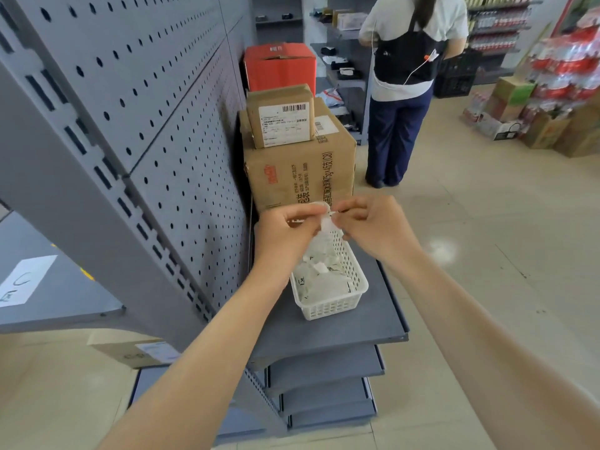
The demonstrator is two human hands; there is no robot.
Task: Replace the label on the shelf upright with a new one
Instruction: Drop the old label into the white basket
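I see left hand (pixel 285 227) and right hand (pixel 373 222) both pinching a label (pixel 326 222) over the basket (pixel 331 306), likely peeling its backing.

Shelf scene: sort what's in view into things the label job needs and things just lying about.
For the job:
- label, pinched by left hand and right hand
- white basket of labels
- shelf upright

Lying about:
- big carton
- small parcel
- red box
- bystander
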